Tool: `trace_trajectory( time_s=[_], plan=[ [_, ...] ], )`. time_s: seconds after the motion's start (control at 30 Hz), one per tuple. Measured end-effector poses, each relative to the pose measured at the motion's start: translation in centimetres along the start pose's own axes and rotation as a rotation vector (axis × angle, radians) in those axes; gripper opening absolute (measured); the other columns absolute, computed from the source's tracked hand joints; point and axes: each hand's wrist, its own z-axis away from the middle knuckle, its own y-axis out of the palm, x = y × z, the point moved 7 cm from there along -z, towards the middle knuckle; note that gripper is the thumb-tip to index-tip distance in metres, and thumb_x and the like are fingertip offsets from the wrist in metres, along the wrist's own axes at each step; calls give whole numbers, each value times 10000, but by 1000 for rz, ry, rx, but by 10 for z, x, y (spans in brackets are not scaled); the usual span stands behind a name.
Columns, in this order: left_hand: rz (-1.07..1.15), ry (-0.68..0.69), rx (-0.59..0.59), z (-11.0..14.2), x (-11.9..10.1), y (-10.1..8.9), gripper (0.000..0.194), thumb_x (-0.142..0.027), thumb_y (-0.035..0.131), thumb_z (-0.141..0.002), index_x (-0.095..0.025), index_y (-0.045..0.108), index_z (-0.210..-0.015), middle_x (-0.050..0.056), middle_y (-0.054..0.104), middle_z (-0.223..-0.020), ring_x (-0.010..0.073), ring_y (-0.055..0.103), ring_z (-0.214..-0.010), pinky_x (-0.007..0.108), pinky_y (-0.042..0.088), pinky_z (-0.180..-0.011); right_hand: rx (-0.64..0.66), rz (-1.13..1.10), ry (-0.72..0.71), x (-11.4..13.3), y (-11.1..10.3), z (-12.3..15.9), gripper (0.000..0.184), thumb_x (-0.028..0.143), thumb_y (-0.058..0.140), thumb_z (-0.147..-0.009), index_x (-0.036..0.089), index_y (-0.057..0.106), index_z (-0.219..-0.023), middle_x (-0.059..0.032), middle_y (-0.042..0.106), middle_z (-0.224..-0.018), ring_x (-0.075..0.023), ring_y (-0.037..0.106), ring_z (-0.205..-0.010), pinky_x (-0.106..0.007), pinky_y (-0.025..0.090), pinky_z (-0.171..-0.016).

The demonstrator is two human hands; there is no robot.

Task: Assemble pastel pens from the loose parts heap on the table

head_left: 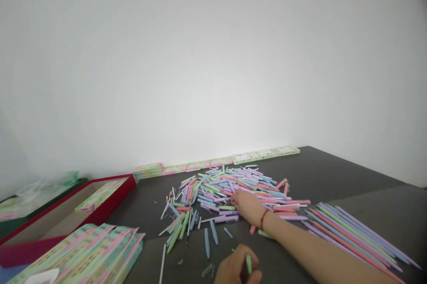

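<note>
Pastel lilac, green, coral and blue fill the pile of pen parts (230, 182), and here is the right hand (250, 208) at its near edge, red cord (263, 218) on the wrist! Its fingers bend down onto the pieces; whether they pinch one, the view can't tell. Nearer the person than the pile, the left hand (237, 267) curls closed around a green piece (248, 264), one end showing between thumb and fingers.

How does a piece like that handle? Light and stiff, by the look of it, smooth enough to slip or roll, hardly fragile along the barrel. The middle looks the safest hold, thumb against fingertips, with a gentle squeeze. The slim white tube (163, 262), in front of the pile on its left, looks bendier and wants a softer pinch.

Just before the pile lie two blue barrels (207, 243), easy to pick singly. Right of it, long pointed pens (360, 235) fan out; left of it sits a red box (115, 204).
</note>
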Motion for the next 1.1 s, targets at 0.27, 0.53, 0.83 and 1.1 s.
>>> trace_trajectory(
  time_s=[0.27, 0.53, 0.83, 1.1],
  plan=[
    [-15, -71, 9, -4, 11, 7, 245, -90, 564, -669, -212, 559, -882, -103, 365, -554, 86, 348, -492, 200, 218, -475, 32, 144, -95, 6, 10, -9, 189, 238, 483, -927, 142, 645, -943, -90, 629, -1010, -200, 613, -895, -337, 481, -761],
    [-50, -72, 21, -5, 8, 7, 259, -93, 579, -675, -205, 583, -909, -104, 359, -551, 85, 366, -494, 197, 224, -470, 17, 150, -315, 51, 4, -22, 287, 91, 442, -863, 173, 638, -1056, -110, 617, -1051, -223, 607, -952, -303, 462, -759],
    [-39, -123, 47, -6, 17, 8, 257, -107, 571, -663, -217, 595, -895, -100, 367, -550, 87, 361, -500, 197, 229, -473, -2, 54, -459, 108, 30, -47, 491, 164, 533, -819, 246, 479, -1300, -84, 469, -1379, -246, 409, -1256, -403, 330, -1018],
    [-75, -147, 52, -8, 14, 8, 265, -117, 575, -654, -215, 605, -898, -96, 404, -573, 99, 424, -545, 196, 263, -510, -60, -14, -275, 61, 38, -32, 490, 373, 466, -899, 96, 480, -1302, -196, 469, -1363, -308, 365, -1287, -469, 287, -1044]
  ],
)
